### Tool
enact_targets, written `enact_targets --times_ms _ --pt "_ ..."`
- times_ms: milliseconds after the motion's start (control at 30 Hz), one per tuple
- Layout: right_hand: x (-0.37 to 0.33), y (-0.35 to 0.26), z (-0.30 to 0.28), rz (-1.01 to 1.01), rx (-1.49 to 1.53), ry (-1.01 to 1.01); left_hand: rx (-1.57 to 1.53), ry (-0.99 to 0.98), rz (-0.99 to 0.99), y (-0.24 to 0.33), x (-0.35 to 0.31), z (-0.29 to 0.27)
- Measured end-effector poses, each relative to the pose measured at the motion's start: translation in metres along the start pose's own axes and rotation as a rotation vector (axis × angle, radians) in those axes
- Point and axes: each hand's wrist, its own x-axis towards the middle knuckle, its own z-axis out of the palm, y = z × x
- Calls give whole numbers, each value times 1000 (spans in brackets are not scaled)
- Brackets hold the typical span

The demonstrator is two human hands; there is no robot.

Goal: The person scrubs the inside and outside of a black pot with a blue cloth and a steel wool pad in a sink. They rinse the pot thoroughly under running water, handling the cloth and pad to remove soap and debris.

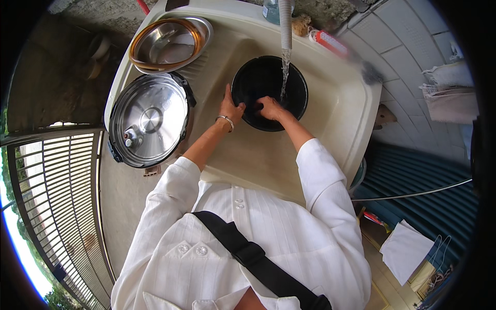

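Observation:
A round black pot (pixel 251 88) stands in the cream sink basin (pixel 330 134). Water (pixel 285 70) pours into it from a grey corrugated hose (pixel 285 26). At the pot's left side, my left hand (pixel 231 108) grips the rim, with a bracelet on the wrist. My right hand (pixel 269 109) reaches inside near the front wall, its fingers curled inward. Whatever those fingers hold, if anything, is hidden. Left of the sink bowl, a steel pressure cooker lid (pixel 163 111) with a black edge lies on the ledge.
Behind the lid, steel bowls (pixel 178 49) with an orange-brown ring sit on the ribbed drainboard (pixel 195 66). A red-and-white brush (pixel 330 42) rests on the back right edge, near a brown scrubber (pixel 301 25). Cloths (pixel 449 93) hang at right; a barred railing (pixel 57 191) stands at left.

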Motion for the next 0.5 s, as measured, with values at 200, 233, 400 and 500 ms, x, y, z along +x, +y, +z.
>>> enact_targets --times_ms 200,233,400,500 --pt "-60 -61 -84 -315 397 313 270 48 460 53 -10 -2" --pt "-70 -67 -94 -393 427 349 321 110 635 58 -8 -1" --pt "-111 -89 -156 -534 641 386 -288 -359 357 69 21 5" --pt "-115 -71 -165 -500 536 437 -357 -486 316 94 26 -8"
